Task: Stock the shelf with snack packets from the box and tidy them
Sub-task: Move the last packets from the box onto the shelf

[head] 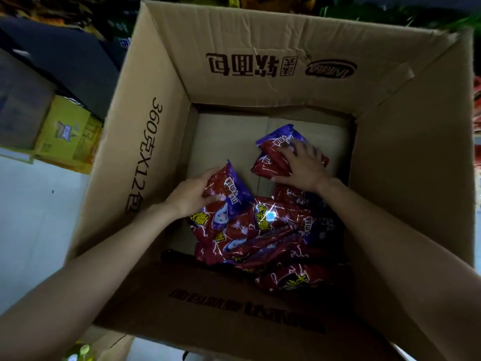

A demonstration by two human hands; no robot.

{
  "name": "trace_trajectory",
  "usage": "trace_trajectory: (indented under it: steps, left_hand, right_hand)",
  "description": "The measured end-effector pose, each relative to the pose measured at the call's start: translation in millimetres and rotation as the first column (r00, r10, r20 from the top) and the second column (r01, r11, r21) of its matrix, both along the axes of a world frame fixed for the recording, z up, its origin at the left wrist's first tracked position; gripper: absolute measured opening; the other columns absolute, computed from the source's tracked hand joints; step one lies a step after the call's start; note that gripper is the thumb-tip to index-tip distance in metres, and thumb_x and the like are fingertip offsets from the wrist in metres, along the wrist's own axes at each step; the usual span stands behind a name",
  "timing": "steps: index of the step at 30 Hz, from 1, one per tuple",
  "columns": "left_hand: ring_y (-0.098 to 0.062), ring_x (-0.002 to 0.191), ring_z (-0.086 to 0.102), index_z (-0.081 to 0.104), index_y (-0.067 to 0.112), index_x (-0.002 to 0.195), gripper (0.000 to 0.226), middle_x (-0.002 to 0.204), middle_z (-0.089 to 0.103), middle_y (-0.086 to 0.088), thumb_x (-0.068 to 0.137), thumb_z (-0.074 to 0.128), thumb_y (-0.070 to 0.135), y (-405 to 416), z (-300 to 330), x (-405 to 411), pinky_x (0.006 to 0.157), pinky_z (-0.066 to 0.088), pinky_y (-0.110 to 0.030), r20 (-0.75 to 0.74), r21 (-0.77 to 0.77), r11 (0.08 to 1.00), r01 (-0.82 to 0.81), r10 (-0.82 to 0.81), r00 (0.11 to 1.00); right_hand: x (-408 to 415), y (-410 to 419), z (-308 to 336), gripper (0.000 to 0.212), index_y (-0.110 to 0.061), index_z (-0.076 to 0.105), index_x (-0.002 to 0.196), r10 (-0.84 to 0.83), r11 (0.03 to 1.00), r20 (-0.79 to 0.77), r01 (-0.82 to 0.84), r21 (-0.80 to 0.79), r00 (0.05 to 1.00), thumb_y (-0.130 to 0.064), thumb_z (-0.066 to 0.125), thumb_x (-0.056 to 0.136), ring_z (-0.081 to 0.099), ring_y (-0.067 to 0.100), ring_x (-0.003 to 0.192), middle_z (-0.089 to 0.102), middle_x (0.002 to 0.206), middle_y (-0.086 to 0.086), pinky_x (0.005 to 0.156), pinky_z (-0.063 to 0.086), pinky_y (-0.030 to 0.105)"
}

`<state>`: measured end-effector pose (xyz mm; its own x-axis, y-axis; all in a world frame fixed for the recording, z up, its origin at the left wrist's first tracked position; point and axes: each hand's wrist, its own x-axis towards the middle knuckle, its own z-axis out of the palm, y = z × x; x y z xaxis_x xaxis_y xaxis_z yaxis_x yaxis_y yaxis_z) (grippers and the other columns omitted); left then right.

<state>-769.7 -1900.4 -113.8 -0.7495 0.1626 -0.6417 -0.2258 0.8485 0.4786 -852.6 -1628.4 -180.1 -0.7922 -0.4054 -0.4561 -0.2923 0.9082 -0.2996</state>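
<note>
A large open cardboard box (pixel 161 142) fills the view, and both my arms reach down into it. Several red and purple snack packets (pixel 273 230) lie heaped on its floor toward the near right. My left hand (pixel 192 194) grips the upper edge of one red and purple packet (pixel 229 194) at the left of the heap. My right hand (pixel 302 165) lies over another packet (pixel 276 152) further back, fingers curled onto it. The far left of the box floor is bare cardboard.
A yellow carton (pixel 67 136) stands on the pale floor to the left of the box. Dark shelving with packaged goods (pixel 78 27) runs along the top left. Red packets (pixel 476 100) show at the right edge.
</note>
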Motion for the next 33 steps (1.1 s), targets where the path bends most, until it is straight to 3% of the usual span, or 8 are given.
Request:
trace_trajectory:
  steps: [4,7,11,16,23,28,31,33]
  left_hand:
    - [-0.021,0.115,0.056,0.019,0.025,0.148,0.073,0.135,0.052,-0.008,0.089,0.062,0.029,-5,-13,0,0.096,0.046,-0.036,-0.019,-0.012,0.999,-0.050,0.050,0.999]
    - [-0.021,0.116,0.055,0.018,0.026,0.148,0.076,0.136,0.051,-0.006,0.088,0.064,0.025,-7,-16,0,0.093,0.045,-0.032,-0.003,0.002,0.999,-0.049,0.049,0.999]
    - [-0.021,0.119,0.053,0.018,0.028,0.148,0.078,0.137,0.050,-0.005,0.086,0.066,0.025,-9,-19,3,0.098,0.045,-0.038,-0.043,0.018,0.998,-0.057,0.058,0.997]
    - [-0.021,0.115,0.055,0.020,0.034,0.147,0.079,0.136,0.050,-0.004,0.084,0.068,0.035,-17,-24,3,0.095,0.047,-0.038,-0.011,0.052,0.991,-0.121,0.122,0.992]
    - [-0.023,0.122,0.047,-0.008,0.037,0.147,0.125,0.138,0.046,-0.006,0.066,0.081,0.006,-24,-9,-12,0.101,0.043,-0.037,0.298,-0.040,0.997,0.065,-0.051,0.953]
    - [-0.020,0.113,0.055,0.019,0.033,0.146,0.103,0.127,0.056,-0.007,0.068,0.080,0.005,-14,10,-32,0.096,0.047,-0.036,0.016,0.061,0.997,0.046,-0.047,0.999]
    - [-0.019,0.113,0.055,0.033,0.029,0.138,0.086,0.125,0.056,-0.005,0.070,0.077,0.000,-9,16,-40,0.096,0.048,-0.038,0.041,0.210,0.978,-0.008,-0.001,0.999]
    - [-0.021,0.112,0.057,0.039,0.027,0.129,0.074,0.120,0.056,-0.007,0.072,0.072,-0.007,-9,16,-37,0.098,0.047,-0.040,0.125,0.339,0.933,-0.120,0.082,0.989]
  right_hand:
    - [28,-11,8,0.073,-0.020,0.055,0.127,0.413,0.906,-0.086,-0.419,-0.057,0.907,-0.072,0.053,0.076,0.019,0.027,0.137,0.031,0.145,0.008,0.114,0.015,0.046]
    - [46,-22,7,0.074,-0.016,0.047,0.135,0.521,0.852,0.008,-0.521,0.052,0.853,-0.064,0.057,0.079,0.020,0.025,0.134,0.031,0.143,0.008,0.110,0.017,0.039]
    - [48,-22,11,0.049,-0.013,0.051,0.129,0.386,0.919,0.033,-0.381,-0.103,0.922,-0.038,0.062,0.088,0.037,0.023,0.122,0.046,0.128,0.006,0.098,0.031,0.034]
    - [28,-14,30,0.016,-0.019,0.048,0.112,-0.036,0.904,0.202,0.118,-0.411,0.979,-0.024,0.051,0.097,0.062,0.018,0.086,0.063,0.095,0.005,0.077,0.052,0.038]
    - [26,-24,40,0.031,-0.014,0.051,0.125,0.154,0.895,0.304,-0.003,-0.446,0.940,-0.023,0.054,0.095,0.060,0.011,0.097,0.062,0.110,0.000,0.091,0.049,0.041]
    - [31,-52,49,0.027,-0.021,0.064,0.113,0.417,0.831,-0.115,-0.429,-0.355,0.902,-0.030,0.064,0.087,0.021,0.022,0.139,0.033,0.149,0.005,0.113,0.018,0.039]
    - [28,-71,51,0.027,-0.023,0.066,0.111,0.303,0.836,-0.159,-0.342,-0.429,0.940,-0.029,0.066,0.085,0.008,0.026,0.144,0.019,0.156,0.005,0.114,0.007,0.042]
    - [26,-79,49,0.029,-0.021,0.063,0.115,0.248,0.835,-0.089,-0.260,-0.485,0.965,-0.026,0.065,0.087,0.026,0.022,0.137,0.032,0.150,0.006,0.114,0.020,0.041]
